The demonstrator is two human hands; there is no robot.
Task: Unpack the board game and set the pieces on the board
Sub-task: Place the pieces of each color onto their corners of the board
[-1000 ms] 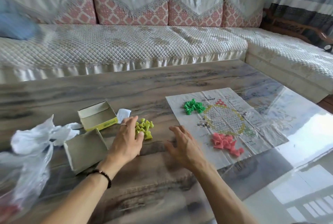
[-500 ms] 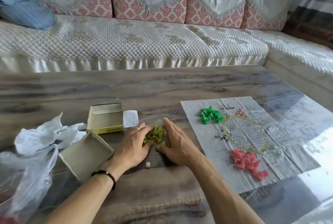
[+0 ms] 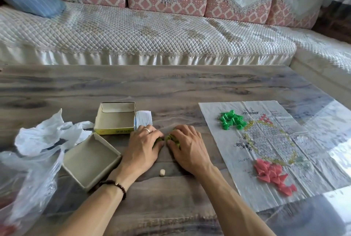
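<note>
Gathering is the step in hand: in the head view, the only view, a person's left hand (image 3: 141,145) and right hand (image 3: 187,145) lie side by side on the bench near the middle of its near half, fingers curled inward around a small heap of yellow-green pieces (image 3: 169,138) that shows only in the gap between them. Each grip is narrow and cupped against the heap; whether the fingers have closed under the pieces cannot be told. To do this well, both hands should probably scoop together from opposite sides, keeping the fingertips low on the bench so no piece slips out, then carry the heap in one lift to the board. The paper board (image 3: 269,152) lies flat toward the right edge of the bench, well apart from the hands. On it a heap of green pieces (image 3: 232,120) sits by its far left corner and a heap of red pieces (image 3: 273,176) nearer its near edge. A small pale die (image 3: 162,172) rests on the bench just nearer than the hands, between the wrists, and could be knocked. Toward the left edge lie two open box halves, box half (image 3: 114,120) farther and box tray (image 3: 89,161) nearer, a folded leaflet (image 3: 143,120) beside the farther one, and crumpled plastic bags (image 3: 41,140).
</note>
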